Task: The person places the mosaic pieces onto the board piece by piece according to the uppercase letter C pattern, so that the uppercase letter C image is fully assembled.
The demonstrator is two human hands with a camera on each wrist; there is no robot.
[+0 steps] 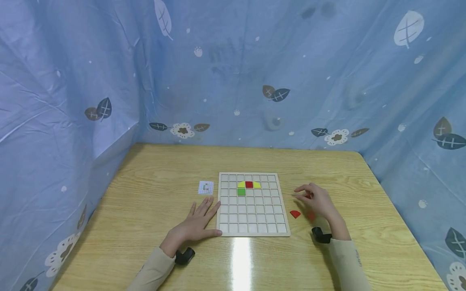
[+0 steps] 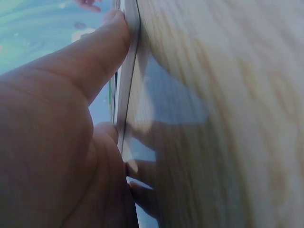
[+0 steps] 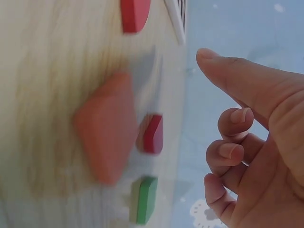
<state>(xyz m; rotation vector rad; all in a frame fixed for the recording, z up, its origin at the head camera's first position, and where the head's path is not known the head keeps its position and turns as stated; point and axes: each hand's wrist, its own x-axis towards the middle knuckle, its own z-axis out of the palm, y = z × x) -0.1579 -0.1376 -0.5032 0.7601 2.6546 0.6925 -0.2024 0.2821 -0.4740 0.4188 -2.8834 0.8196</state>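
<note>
My left hand (image 1: 196,224) lies with fingers spread at the board's left side, its thumb (image 2: 107,45) against the near left corner. The square white grid board (image 1: 255,234) holds a red square (image 1: 249,184) between two yellow quarter-circle tiles, one at left (image 1: 242,184) and one at right (image 1: 257,185). A green square (image 1: 241,192) sits below the left yellow tile. Right of the board, my right hand (image 1: 319,200) hovers above loose tiles, thumb and index finger apart, other fingers loosely curled, holding nothing. A red quarter-circle tile (image 1: 295,214) lies near it.
A small pattern card (image 1: 206,187) lies left of the board. In the right wrist view, an orange-red tile (image 3: 107,130), a dark red tile (image 3: 153,134) and a green tile (image 3: 147,200) lie on the wooden table (image 1: 164,165). Blue patterned curtains (image 1: 225,81) surround it.
</note>
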